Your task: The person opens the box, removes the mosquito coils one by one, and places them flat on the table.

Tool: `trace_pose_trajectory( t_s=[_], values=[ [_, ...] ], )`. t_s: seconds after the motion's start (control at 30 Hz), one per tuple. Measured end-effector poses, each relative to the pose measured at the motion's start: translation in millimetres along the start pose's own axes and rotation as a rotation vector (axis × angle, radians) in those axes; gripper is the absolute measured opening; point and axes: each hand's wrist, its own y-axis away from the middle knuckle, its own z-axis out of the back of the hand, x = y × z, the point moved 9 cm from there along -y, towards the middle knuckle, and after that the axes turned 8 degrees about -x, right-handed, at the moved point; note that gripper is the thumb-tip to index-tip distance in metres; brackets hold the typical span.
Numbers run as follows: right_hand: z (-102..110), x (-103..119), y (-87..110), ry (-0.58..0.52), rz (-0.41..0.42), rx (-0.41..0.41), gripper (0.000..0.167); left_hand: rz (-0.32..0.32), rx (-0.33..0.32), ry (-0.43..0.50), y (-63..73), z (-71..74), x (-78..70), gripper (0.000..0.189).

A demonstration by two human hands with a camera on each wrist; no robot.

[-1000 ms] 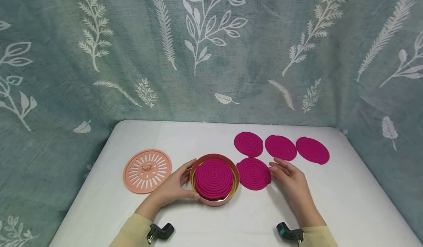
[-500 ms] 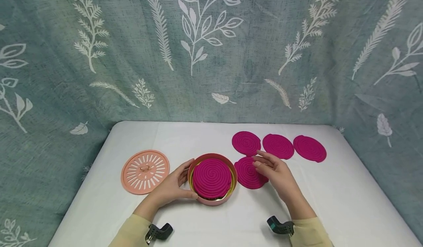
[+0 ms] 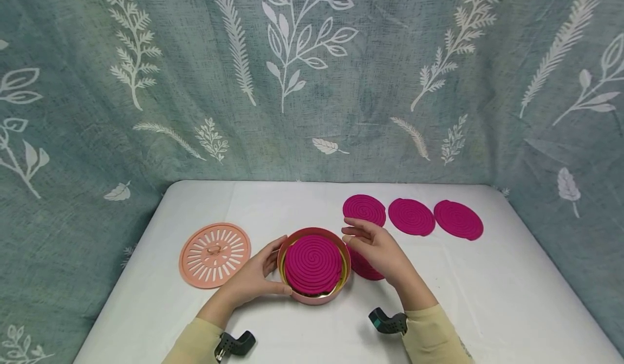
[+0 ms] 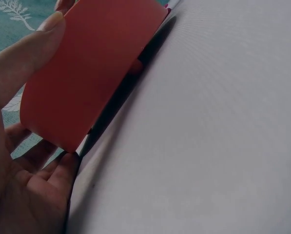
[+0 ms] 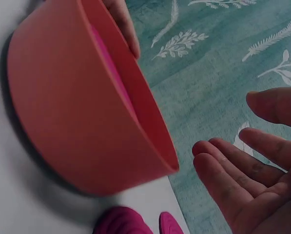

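Note:
In the head view a round pink mosquito coil holder (image 3: 317,300) stands mid-table, with a magenta mosquito coil (image 3: 313,265) lying inside its gold-lined rim. My left hand (image 3: 251,281) grips the holder's left side, thumb in front and fingers behind. The left wrist view has the thumb on the holder's outer wall (image 4: 87,63). By the holder's right rim hovers my right hand (image 3: 382,253), fingers slightly bent and holding nothing. Beneath it another coil (image 3: 363,266) is partly hidden. The right wrist view shows a gap between the fingertips (image 5: 203,163) and the holder's wall (image 5: 82,107).
A slotted pink lid (image 3: 214,255) with a small raised ring lies at the left. Along the back right lie three coils: one behind my right hand (image 3: 364,207), a middle coil (image 3: 411,216) and a rightmost coil (image 3: 458,220). White cloth covers the table (image 3: 487,293).
My right hand has moved left, from the near coil's right edge, over that coil, to beside the holder's rim. My left hand and the holder stay in place.

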Motion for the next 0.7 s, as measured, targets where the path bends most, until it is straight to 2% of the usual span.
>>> trace_pose_trajectory(
  t_s=[0.33, 0.5, 0.7],
  values=[
    [-28.8, 3.2, 0.7, -0.026, -0.006, 0.077, 0.051, -0.019, -0.017, -0.034, 0.5, 5.4, -0.1, 0.117],
    [-37.8, 4.9, 4.1, -0.030, 0.002, 0.093, 0.055, -0.011, -0.010, -0.034, -0.1, 4.5, 0.2, 0.116],
    [-48.6, 12.1, 11.5, 0.022, 0.030, 0.129, 0.059, -0.005, 0.006, -0.027, -0.5, 0.3, 1.1, 0.116]
  ],
)
